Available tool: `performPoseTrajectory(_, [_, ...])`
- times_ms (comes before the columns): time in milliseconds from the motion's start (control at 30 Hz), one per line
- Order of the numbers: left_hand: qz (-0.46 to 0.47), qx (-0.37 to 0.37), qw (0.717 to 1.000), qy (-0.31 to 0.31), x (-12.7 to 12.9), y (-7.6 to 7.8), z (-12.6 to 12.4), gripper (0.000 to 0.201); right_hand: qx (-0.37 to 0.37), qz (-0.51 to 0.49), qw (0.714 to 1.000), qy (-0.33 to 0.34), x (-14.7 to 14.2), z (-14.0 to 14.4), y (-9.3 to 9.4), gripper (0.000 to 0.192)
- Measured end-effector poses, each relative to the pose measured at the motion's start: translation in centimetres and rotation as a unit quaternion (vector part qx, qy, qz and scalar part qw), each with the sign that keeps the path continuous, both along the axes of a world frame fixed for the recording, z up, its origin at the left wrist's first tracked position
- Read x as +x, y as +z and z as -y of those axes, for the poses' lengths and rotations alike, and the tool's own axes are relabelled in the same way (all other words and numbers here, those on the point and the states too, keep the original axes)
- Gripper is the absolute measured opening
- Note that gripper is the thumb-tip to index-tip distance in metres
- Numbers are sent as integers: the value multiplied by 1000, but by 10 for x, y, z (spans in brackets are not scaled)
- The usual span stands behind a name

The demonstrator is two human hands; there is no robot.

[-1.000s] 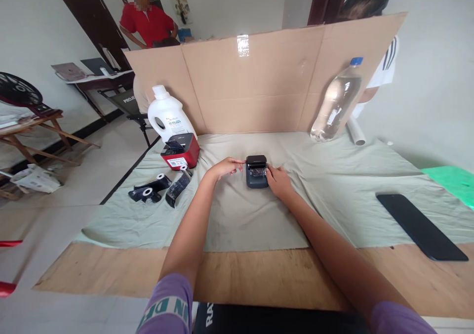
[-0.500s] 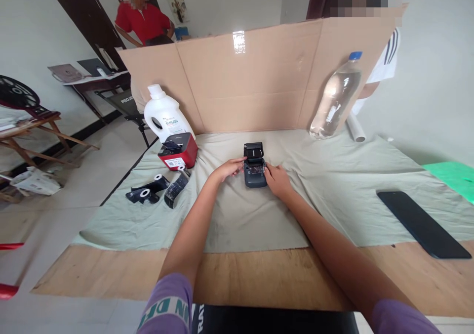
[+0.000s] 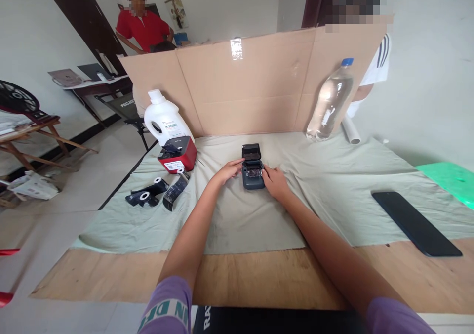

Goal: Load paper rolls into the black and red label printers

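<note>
Now the lid of the small dark printer stands fully open, where a second ago it was nearly shut, baring the roll bay. Our left hand and right hand steady it mid-counter on the cloth, neither grip closed around it.

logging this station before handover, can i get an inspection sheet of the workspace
surface: wooden table with a pale green cloth over its far part
job's things: small dark printer, lid flipped open, on the cloth
clutter: red printer, white jug, black rolls, water bottle, phone
hands: left hand and right hand touch the dark printer's sides
cables: nothing seen
surroundings: cardboard screen at the back; two people behind it
</note>
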State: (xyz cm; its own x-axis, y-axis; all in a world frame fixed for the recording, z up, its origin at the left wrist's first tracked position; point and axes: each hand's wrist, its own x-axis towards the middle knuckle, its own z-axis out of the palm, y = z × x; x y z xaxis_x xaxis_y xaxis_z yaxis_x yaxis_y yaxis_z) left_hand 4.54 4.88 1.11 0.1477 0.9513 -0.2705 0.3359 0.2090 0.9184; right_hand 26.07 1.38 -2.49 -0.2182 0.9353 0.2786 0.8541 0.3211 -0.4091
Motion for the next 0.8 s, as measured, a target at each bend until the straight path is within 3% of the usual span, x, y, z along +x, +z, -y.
performPoseTrajectory(133, [-15,33,998,42,8,-5,-4,55,0,-1,1000,-1,0,0,0,45])
performPoseTrajectory(267, [-97,168,977,90,15,-13,-6,45,-1,-4,1000,-9,-1,1,1,45])
performPoseTrajectory(367, [-199,251,946,51,18,-7,-7,37,-6,-11,1000,-16,-1,3,2,46])
performPoseTrajectory(567, [-461,177,865,-86,38,41,-23,26,-18,-19,999,-23,-1,5,6,46])
performPoseTrajectory(667, [-494,168,843,-128,56,60,-29,21,-15,-18,999,-21,-1,4,6,46])
performPoseTrajectory(800, [-516,131,828,-175,75,65,-30,28,-16,-19,999,-21,0,2,4,48])
